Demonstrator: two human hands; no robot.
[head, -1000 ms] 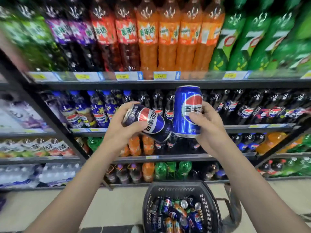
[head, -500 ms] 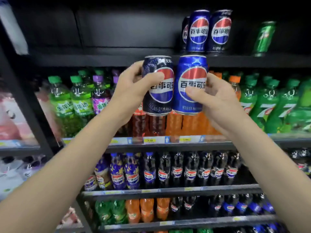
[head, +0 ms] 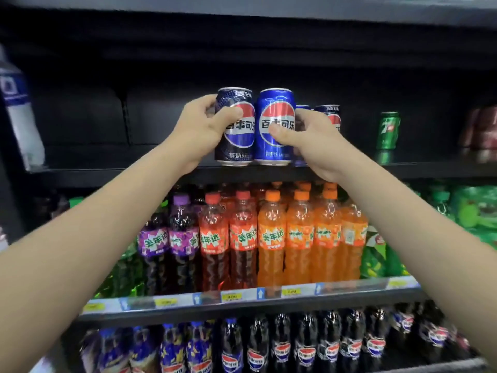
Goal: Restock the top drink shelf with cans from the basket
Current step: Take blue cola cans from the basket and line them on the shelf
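Note:
My left hand [head: 203, 127] grips a dark navy Pepsi can [head: 238, 142], upright with its base at the front lip of the top shelf [head: 121, 170]. Right beside it, touching, my right hand [head: 309, 138] holds a bright blue Pepsi can [head: 274, 103], also upright at the shelf edge. Behind my right hand stand two more blue Pepsi cans [head: 329, 114], partly hidden. The basket is out of view.
A green 7-Up can [head: 388, 130] stands alone farther right on the top shelf, and a white-and-blue bottle [head: 18, 109] at far left. The dark shelf between is bare. Below are rows of Mirinda bottles [head: 271, 238] and Pepsi bottles [head: 306, 345].
Both hands have risen from basket height up to the top shelf with their cans. The navy can went from tilted to upright. My view swung upward and the basket dropped out of sight.

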